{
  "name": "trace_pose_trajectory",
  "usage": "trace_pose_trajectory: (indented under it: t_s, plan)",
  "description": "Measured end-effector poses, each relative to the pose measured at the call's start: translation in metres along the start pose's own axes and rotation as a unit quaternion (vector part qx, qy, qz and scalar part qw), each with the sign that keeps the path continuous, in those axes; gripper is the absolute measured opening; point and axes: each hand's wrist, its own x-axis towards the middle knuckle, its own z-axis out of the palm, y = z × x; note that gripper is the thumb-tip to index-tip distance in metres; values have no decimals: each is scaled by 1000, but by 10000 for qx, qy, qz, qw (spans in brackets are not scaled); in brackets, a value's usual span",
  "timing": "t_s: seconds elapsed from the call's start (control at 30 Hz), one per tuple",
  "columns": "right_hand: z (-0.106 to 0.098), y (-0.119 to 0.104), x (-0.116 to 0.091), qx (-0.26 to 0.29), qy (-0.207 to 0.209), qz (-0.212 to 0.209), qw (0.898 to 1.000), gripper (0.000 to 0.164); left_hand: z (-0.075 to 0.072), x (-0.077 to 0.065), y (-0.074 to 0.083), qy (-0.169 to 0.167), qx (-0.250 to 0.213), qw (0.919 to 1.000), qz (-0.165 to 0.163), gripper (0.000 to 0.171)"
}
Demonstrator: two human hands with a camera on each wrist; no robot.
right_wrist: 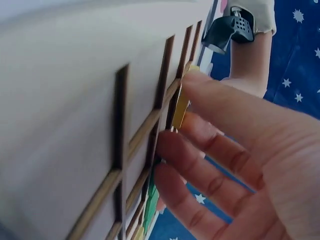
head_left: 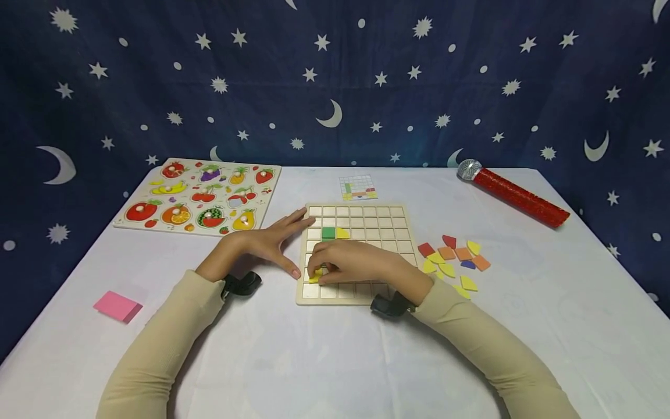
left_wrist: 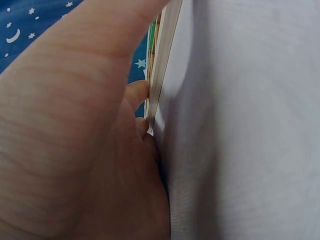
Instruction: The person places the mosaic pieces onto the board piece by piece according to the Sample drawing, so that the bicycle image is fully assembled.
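A wooden grid board [head_left: 398, 224] lies on the white cloth in front of me. My left hand [head_left: 268, 241] is spread against its left side, fingertips at the upper rim and thumb at the lower; the left wrist view shows the fingers along the board edge. Over the lower left cells, my right hand [head_left: 353, 260] pinches a yellow piece [head_left: 315, 276] between thumb and finger. That yellow piece [right_wrist: 180, 112] stands slightly tilted at the grid ridges in the right wrist view. Higher up in the grid sit a green square [head_left: 328, 233] and another yellow piece [head_left: 342, 233]. My right hand hides some middle cells.
Loose yellow, orange, red and blue pieces [head_left: 454, 256] lie right of the board. A pattern card [head_left: 358, 194] sits behind it. Around these are a fruit peg puzzle [head_left: 230, 189] at back left, a red glittery microphone [head_left: 515, 195] at back right, and a folded pink paper [head_left: 117, 306].
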Motion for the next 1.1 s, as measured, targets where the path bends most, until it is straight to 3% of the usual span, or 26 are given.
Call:
trace_pose_trajectory:
  t_s: [0.2,0.6,0.87,1.1]
  plan:
    - [3,-3,5,-231,205,166,9994,10,1,2,-1,14,-17,10000,-29,126]
    - [5,-3,3,1,130,97,9999,10,1,1,1,-6,-30,9999,-106,126]
    - [5,4,-5,232,98,-82,9996,12,1,1,0,27,-15,10000,-22,126]
    - [1,8,-18,267,209,159,9993,14,2,2,-3,61,-47,9999,81,127]
